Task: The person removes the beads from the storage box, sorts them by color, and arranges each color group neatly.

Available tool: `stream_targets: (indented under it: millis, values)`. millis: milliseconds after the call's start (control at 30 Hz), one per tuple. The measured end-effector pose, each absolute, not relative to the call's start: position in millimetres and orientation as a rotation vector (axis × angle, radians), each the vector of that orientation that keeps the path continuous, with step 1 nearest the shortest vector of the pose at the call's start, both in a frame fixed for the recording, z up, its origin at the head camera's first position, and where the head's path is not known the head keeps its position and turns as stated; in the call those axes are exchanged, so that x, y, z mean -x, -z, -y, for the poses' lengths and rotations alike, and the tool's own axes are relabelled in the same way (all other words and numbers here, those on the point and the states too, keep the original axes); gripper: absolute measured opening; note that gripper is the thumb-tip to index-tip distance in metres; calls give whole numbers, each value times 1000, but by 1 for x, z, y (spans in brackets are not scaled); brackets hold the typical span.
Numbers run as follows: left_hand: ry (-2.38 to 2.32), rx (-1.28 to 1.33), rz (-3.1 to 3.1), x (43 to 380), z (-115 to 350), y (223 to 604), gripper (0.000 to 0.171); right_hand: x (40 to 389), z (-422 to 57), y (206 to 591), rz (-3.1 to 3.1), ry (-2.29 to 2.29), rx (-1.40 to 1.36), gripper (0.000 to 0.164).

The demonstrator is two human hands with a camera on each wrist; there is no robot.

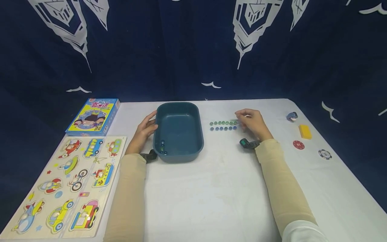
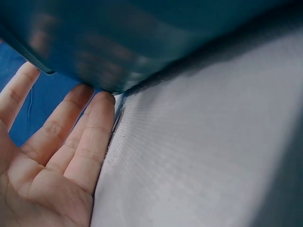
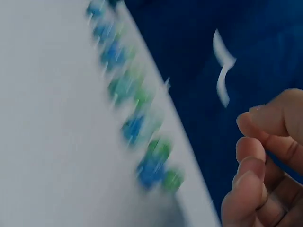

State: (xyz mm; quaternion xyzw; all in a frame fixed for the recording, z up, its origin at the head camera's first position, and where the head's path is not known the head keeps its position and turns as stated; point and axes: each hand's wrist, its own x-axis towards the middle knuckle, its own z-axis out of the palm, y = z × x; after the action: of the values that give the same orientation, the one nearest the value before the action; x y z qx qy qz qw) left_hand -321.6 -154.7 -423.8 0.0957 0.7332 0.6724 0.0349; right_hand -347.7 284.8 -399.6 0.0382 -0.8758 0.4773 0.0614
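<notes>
Marbles point(image 1: 225, 128) in the head view form two rows along the tabletop's point(image 1: 205, 195) far edge, right of the bin point(image 1: 179, 158); the right hand point(image 1: 253, 122) arches nearest, by their right end. Left wrist: the left hand's point(image 2: 45, 175) fingers extend against the bin, ungrasping. Right wrist: fingers curled; I cannot tell whether they pinch anything.

Tub point(image 1: 201, 144) mid-tabletop point(image 1: 211, 195), loose marbles point(image 1: 162, 148) in its front-left corner. Left fingers point(image 1: 150, 128) against its left wall. Right of tub: two marble rows point(image 1: 223, 123), one behind the other, right fingers point(image 1: 244, 112) by their right end. Far left: puzzle board point(image 1: 119, 159), game box point(image 1: 90, 117) directly behind it. Far right, back to front: figurine point(image 1: 292, 116), block point(image 1: 305, 131), poker chip point(image 1: 298, 145), second chip point(image 1: 325, 154) front-right of that. Curtain point(image 1: 181, 50) behind tabletop.
</notes>
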Motion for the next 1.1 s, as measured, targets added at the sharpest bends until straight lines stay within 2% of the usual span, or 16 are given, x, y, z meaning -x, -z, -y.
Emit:
stream_targets:
  millis: [100,333,467,700,900,1100]
  values:
    - [-2096,-333,-2220,321,155,423,64,342,-267,378,2630,-1434,-238,27]
    - [-2119,-375,-2180,323,153,422,64,335,-210,341,2780,-1319,-730,22]
    - [-2114,-364,-2190,323,155,422,64,335,-170,332,2841,-1294,-999,19]
    - [-2134,-378,-2170,327,156,422,64,338,-106,328,2962,-1184,-1379,24]
    - [-2142,-362,-2158,328,158,422,64,351,-65,338,3112,-1086,-1523,23]
    - [-2148,-357,-2109,320,158,414,66,363,-43,356,3265,-1166,-1492,28]
